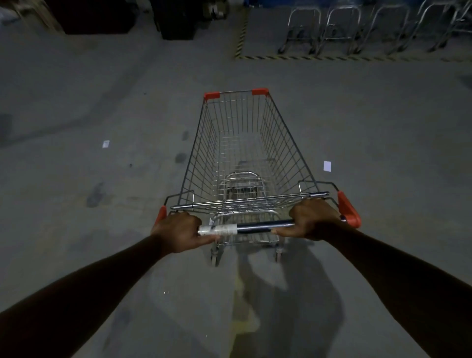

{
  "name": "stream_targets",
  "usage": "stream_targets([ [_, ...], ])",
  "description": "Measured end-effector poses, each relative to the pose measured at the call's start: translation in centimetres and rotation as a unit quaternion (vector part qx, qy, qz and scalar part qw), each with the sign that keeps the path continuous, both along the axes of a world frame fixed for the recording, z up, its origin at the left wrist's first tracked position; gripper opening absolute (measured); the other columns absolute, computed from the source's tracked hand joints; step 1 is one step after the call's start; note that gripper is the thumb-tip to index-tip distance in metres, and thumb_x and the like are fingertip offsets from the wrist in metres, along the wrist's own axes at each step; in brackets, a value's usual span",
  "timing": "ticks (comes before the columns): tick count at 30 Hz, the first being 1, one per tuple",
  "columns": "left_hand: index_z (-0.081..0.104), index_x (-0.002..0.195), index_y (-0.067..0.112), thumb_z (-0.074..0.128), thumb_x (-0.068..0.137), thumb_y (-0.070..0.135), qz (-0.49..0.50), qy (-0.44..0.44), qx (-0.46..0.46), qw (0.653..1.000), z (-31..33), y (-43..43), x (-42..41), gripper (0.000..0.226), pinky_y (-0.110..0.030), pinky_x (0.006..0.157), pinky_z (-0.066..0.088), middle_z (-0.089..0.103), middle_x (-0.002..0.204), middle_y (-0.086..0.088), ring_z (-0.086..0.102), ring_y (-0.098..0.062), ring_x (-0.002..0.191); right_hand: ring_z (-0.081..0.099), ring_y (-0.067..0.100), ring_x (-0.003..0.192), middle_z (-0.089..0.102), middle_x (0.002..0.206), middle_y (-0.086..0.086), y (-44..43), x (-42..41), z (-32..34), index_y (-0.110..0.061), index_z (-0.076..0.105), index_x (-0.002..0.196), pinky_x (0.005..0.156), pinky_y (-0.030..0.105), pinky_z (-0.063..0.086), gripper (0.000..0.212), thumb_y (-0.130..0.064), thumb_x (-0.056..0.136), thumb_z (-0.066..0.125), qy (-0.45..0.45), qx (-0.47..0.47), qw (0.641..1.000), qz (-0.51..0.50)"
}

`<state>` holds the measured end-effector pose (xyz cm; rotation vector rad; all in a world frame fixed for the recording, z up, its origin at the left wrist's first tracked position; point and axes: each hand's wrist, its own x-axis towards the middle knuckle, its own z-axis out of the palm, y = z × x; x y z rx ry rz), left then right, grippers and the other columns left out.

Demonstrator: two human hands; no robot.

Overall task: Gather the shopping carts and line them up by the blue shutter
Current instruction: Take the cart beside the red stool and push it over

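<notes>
A wire shopping cart (245, 148) with red corner caps stands right in front of me on the concrete floor, its basket empty. My left hand (178, 231) grips the left end of its dark handle bar (263, 226), beside a white taped section. My right hand (313, 219) grips the bar's right end, next to the red end cap. At the far right back, several carts (357, 28) stand side by side inside a zone marked with yellow-black stripes (241, 33). A strip of blue (270, 3) shows at the top edge behind them.
Dark boxes or bins (176, 20) stand at the back left and centre. Two scraps of white paper (327, 166) lie on the floor beside the cart. Open grey concrete floor (102, 89) stretches between me and the striped zone.
</notes>
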<state>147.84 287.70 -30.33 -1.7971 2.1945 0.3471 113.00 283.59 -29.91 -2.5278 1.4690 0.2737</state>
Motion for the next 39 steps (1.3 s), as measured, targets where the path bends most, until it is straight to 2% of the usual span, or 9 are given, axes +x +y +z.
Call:
stream_targets([
  [6,0.051,0.068,0.029,0.019,0.068,0.1,-0.007,0.001,-0.013,1.0,-0.2,-13.6,-1.0,0.078,-0.059,0.11,0.026,0.059,0.086,0.013,0.063,-0.015,0.103,0.067,0.02,0.084,0.071,0.084,0.001,-13.9,-1.1,-0.7,-0.02,0.054,0.062,0.072,0.03,0.045,0.084,-0.1,0.065,0.028,-0.008,-0.035,0.999,-0.001],
  [11,0.046,0.066,0.031,0.018,0.066,0.104,-0.013,0.018,-0.035,0.999,-0.7,-26.2,-1.1,0.078,-0.059,0.109,0.028,0.069,0.099,0.008,0.063,-0.017,0.105,0.056,0.007,0.065,0.061,0.069,-0.006,-25.6,-1.1,0.2,-0.018,0.067,0.074,0.056,0.024,0.033,0.085,-0.094,0.073,0.03,0.023,-0.005,1.0,-0.016],
  [15,0.047,0.072,0.034,0.02,0.068,0.102,-0.029,0.013,-0.033,0.999,-0.5,-35.3,-1.6,0.074,-0.059,0.111,0.025,0.07,0.102,0.009,0.063,-0.016,0.107,0.055,0.013,0.072,0.064,0.079,-0.002,-34.3,-1.6,0.2,-0.02,0.066,0.079,0.069,0.03,0.044,0.08,-0.093,0.076,0.033,0.046,-0.031,0.998,-0.014],
  [18,0.053,0.076,0.033,0.015,0.068,0.102,-0.044,0.003,-0.035,0.998,-0.5,-42.4,-2.4,0.078,-0.06,0.11,0.026,0.069,0.098,0.01,0.063,-0.017,0.105,0.065,0.019,0.085,0.07,0.09,0.001,-41.3,-2.7,-0.1,-0.018,0.068,0.083,0.068,0.028,0.038,0.081,-0.091,0.078,0.034,0.054,-0.071,0.996,0.017],
  [23,0.052,0.072,0.031,0.018,0.069,0.101,-0.036,0.006,-0.01,0.999,0.3,-53.7,-4.4,0.078,-0.059,0.11,0.025,0.067,0.098,0.011,0.062,-0.016,0.105,0.062,0.014,0.08,0.055,0.074,-0.009,-51.9,-4.3,0.1,-0.023,0.059,0.072,0.066,0.027,0.034,0.072,-0.091,0.076,0.034,0.049,-0.072,0.996,0.006],
  [28,0.051,0.07,0.031,0.013,0.064,0.102,-0.027,0.012,-0.002,1.0,0.4,-65.0,-6.6,0.08,-0.059,0.112,0.021,0.062,0.092,0.014,0.061,-0.014,0.107,0.065,0.016,0.083,0.069,0.082,-0.003,-63.5,-6.8,-1.2,-0.022,0.067,0.074,0.078,0.028,0.05,0.103,-0.103,0.054,0.007,-0.017,-0.083,0.996,-0.01],
  [32,0.049,0.071,0.032,0.018,0.069,0.1,-0.025,0.01,-0.007,1.0,0.3,-74.6,-8.7,0.075,-0.06,0.113,0.021,0.067,0.099,0.013,0.062,-0.014,0.108,0.065,0.016,0.087,0.068,0.084,-0.004,-73.6,-8.8,-1.4,-0.024,0.056,0.07,0.077,0.027,0.047,0.092,-0.102,0.058,0.01,-0.01,-0.078,0.997,0.007],
  [35,0.046,0.07,0.032,0.021,0.071,0.099,-0.024,0.001,0.001,1.0,0.3,-81.5,-10.2,0.071,-0.059,0.113,0.021,0.068,0.102,0.012,0.062,-0.014,0.108,0.067,0.016,0.085,0.07,0.084,-0.003,-80.7,-10.5,-1.5,-0.021,0.067,0.076,0.076,0.028,0.048,0.104,-0.102,0.059,0.003,-0.002,-0.099,0.995,0.029],
  [39,0.061,0.082,0.03,0.019,0.068,0.1,-0.017,-0.004,-0.01,1.0,0.3,-90.3,-11.5,0.083,-0.056,0.114,0.023,0.068,0.1,0.013,0.062,-0.012,0.107,0.068,0.02,0.084,0.072,0.085,0.001,-89.3,-11.8,-1.2,-0.016,0.069,0.076,0.068,0.027,0.04,0.113,-0.101,0.056,-0.003,-0.003,-0.109,0.993,0.044],
])
